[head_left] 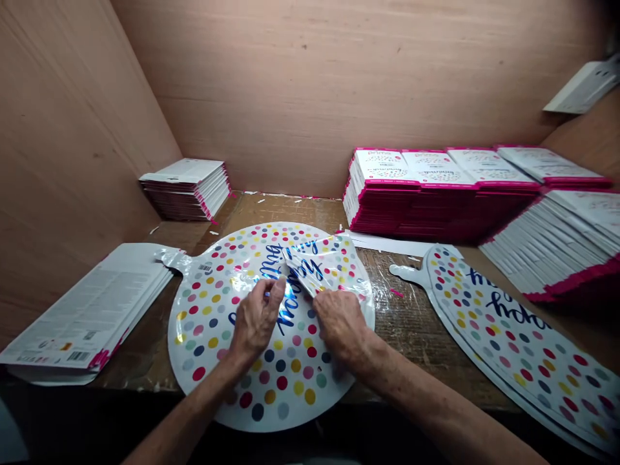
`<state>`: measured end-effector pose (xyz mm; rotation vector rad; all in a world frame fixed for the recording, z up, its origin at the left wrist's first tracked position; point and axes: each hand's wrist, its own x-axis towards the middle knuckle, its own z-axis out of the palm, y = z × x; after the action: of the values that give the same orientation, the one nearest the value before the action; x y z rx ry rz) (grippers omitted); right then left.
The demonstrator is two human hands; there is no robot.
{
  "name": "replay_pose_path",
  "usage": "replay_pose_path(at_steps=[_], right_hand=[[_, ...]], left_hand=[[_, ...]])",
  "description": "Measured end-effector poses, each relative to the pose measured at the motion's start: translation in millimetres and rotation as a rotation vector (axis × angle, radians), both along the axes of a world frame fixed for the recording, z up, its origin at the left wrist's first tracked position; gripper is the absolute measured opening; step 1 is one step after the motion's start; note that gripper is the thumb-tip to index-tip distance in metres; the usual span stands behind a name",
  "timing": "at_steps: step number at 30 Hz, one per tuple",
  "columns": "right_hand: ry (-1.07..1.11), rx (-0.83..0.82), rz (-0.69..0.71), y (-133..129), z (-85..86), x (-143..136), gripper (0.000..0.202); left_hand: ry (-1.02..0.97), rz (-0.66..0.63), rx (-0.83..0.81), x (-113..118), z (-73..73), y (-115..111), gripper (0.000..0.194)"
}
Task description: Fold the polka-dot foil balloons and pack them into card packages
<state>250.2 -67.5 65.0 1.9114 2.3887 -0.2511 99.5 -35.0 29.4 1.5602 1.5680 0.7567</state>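
A flat round foil balloon [285,394] with coloured dots and blue lettering lies on the bench in front of me, its neck pointing left. My right hand [339,323] is closed on the edge of a glossy, dotted and lettered fold near the balloon's middle. Whether that fold is part of the same balloon or a separate sheet, I cannot tell. Just left of it, my left hand [256,316] is over the balloon with thumb and fingers curled together. Anything in its fingertips is too small to make out.
More flat dotted balloons [523,361] lie stacked at the right. Pink-edged printed packets stand in a back-right row [416,194], a right-hand pile [557,245] and a back-left stack [186,187]. White printed sleeves [87,303] lie at left. Wooden panels [314,84] enclose the bench.
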Motion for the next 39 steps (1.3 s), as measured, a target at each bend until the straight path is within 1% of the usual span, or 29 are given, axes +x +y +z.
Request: replay_pose_path(at_steps=[2,3,4,6,7,8,9,10,11,12,13,14,15,16,17,18,19,20,21,23,25,27,29,30,31,33,35,36,39], right_hand=[[0.091,0.019,0.01,-9,-2.1,-1,0.037],[0.158,0.025,0.074,-15,-4.4,1,0.049],[0.259,0.051,0.184,-20,-7.2,6,0.062],[0.427,0.114,0.412,-28,-14.5,21,0.084],[0.466,0.16,0.495,-30,-19.0,30,0.091],[0.47,0.212,0.55,-30,-24.1,38,0.093],[0.444,0.267,0.579,-28,-29.5,46,0.088],[0.402,0.316,0.593,-24,-35.1,51,0.077],[0.354,0.353,0.605,-20,-40.4,55,0.065],[0.311,0.372,0.619,-15,-45.0,57,0.054],[0.28,0.373,0.634,-11,-48.6,57,0.048],[0.264,0.356,0.649,-7,-51.1,56,0.045],[0.265,0.322,0.663,-4,-52.4,55,0.043],[0.281,0.282,0.664,-2,-52.6,54,0.042],[0.308,0.246,0.639,0,-52.1,52,0.043],[0.337,0.213,0.588,3,-51.0,50,0.042],[0.361,0.186,0.513,5,-49.7,48,0.041],[0.375,0.166,0.418,9,-48.5,46,0.037],[0.378,0.146,0.313,15,-47.4,43,0.032],[0.357,0.101,0.106,28,-46.0,34,0.027],[0.319,0.083,-0.067,43,-45.2,23,0.035],[0.259,0.109,-0.196,53,-44.4,11,0.04],[0.187,0.208,-0.257,53,-42.9,1,0.035],[0.165,0.285,-0.238,50,-42.0,-5,0.035],[0.156,0.369,-0.176,46,-41.0,-11,0.038],[0.156,0.478,0.052,38,-39.2,-27,0.046],[0.128,0.44,0.265,34,-37.9,-47,0.044],[0.104,0.392,0.324,35,-37.6,-58,0.039],[0.047,0.305,0.369,42,-37.6,-82,0.029]], left_hand=[[-0.301,0.008,-0.202,6,3.1,-20,0.059],[-0.414,0.027,-0.263,7,2.7,-25,0.055],[-0.502,0.065,-0.291,6,1.6,-26,0.051],[-0.621,0.144,-0.313,-3,-0.1,-22,0.046],[-0.664,0.161,-0.335,-10,-0.1,-19,0.045],[-0.69,0.152,-0.374,-19,0.6,-17,0.046],[-0.683,0.124,-0.422,-28,1.9,-15,0.045],[-0.625,0.085,-0.465,-37,3.5,-15,0.043],[-0.513,0.052,-0.477,-45,4.9,-16,0.04],[-0.359,0.036,-0.441,-52,6.0,-18,0.039],[-0.184,0.043,-0.345,-59,6.2,-20,0.037],[-0.017,0.066,-0.19,-64,5.4,-23,0.035],[0.118,0.073,-0.003,-68,3.5,-26,0.032],[0.207,0.037,0.183,-72,0.5,-28,0.032],[0.257,-0.042,0.34,-75,-3.5,-30,0.037],[0.282,-0.145,0.448,-78,-7.9,-32,0.043],[0.295,-0.24,0.505,-80,-12.5,-32,0.048],[0.303,-0.302,0.516,-81,-16.7,-33,0.048],[0.305,-0.308,0.498,-82,-20.1,-32,0.046],[0.297,-0.174,0.413,-79,-22.7,-27,0.037],[0.29,0.003,0.278,-72,-19.6,-18,0.033],[0.313,0.132,0.121,-66,-13.5,-6,0.034],[0.348,0.195,-0.007,-62,-8.4,7,0.03],[0.356,0.218,-0.049,-62,-7.2,13,0.027],[0.359,0.238,-0.076,-62,-7.3,18,0.024],[0.346,0.259,-0.096,-64,-10.0,26,0.024],[0.334,0.256,-0.098,-67,-13.3,29,0.026],[0.336,0.25,-0.098,-68,-13.7,30,0.026],[0.353,0.245,-0.098,-72,-6.8,24,0.026]])
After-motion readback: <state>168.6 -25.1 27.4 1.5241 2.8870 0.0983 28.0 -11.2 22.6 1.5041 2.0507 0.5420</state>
